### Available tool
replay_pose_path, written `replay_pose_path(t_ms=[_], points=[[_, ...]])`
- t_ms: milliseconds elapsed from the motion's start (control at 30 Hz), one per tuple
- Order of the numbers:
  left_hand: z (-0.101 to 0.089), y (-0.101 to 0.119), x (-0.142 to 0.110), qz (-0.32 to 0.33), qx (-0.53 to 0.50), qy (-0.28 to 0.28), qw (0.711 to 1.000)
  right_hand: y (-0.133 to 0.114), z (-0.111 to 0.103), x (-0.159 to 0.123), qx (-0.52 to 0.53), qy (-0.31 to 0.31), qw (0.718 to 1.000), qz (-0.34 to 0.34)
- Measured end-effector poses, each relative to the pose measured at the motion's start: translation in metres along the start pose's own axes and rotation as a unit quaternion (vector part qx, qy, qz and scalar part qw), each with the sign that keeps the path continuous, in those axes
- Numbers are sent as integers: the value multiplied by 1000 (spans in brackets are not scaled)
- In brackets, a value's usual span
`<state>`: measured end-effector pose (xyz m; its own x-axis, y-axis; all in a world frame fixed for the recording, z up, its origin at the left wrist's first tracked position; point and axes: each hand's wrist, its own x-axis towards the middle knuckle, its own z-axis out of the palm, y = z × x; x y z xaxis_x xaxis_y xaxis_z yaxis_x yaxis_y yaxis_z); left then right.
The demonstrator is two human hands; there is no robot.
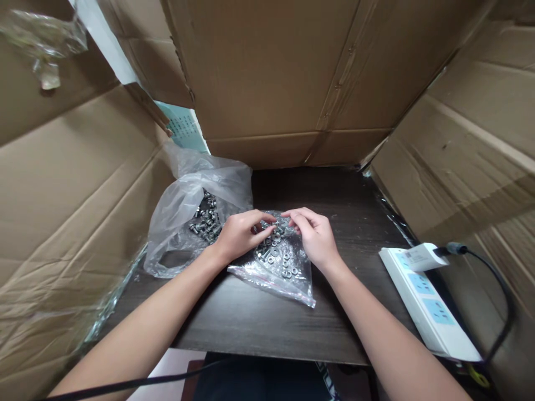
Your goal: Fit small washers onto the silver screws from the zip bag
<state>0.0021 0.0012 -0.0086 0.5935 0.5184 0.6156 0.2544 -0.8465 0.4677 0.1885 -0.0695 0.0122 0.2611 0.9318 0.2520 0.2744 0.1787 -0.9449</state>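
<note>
A clear zip bag [301, 287] lies flat on the dark table, with loose washers, nuts and bolts [273, 250] on it. Above its far part, my left hand [240, 234] pinches a small metal fastener [276, 222] between thumb and forefinger; its exact kind is too small to make out. Close by on the right, my right hand [313, 231] has its fingers curled together at the bag's far right edge. Whatever those fingertips hold, if anything, is hidden. Behind my left wrist a larger clear plastic bag [167, 223] gapes around a heap of bolts [207, 220].
Cardboard walls [267, 67] enclose the table [234, 323] on the left, back and right. A white power strip [434, 312] with a plugged-in adapter [422, 256] and black cable [501, 278] lies at the right. Another dark cable [146, 381] crosses below my left forearm.
</note>
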Motion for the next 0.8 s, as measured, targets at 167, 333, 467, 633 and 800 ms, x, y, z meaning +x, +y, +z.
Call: replay_pose_path(t_ms=[167,333,467,633,800], points=[[0,0,1,1,1,1,1000,-1,-1,0,8,-11,1000,0],[-1,1,1,-3,1,-3,1000,-1,-2,-1,24,-12,1000,10],[0,1,1,-3,6,-1,1000,-1,-1,-2,32,-13,999,9],[0,1,1,-3,6,-1,1000,-1,0,-3,20,-4,1000,6],[-1,2,1,-4,4,-2,1000,1,1,-3,-10,28,1000,2]])
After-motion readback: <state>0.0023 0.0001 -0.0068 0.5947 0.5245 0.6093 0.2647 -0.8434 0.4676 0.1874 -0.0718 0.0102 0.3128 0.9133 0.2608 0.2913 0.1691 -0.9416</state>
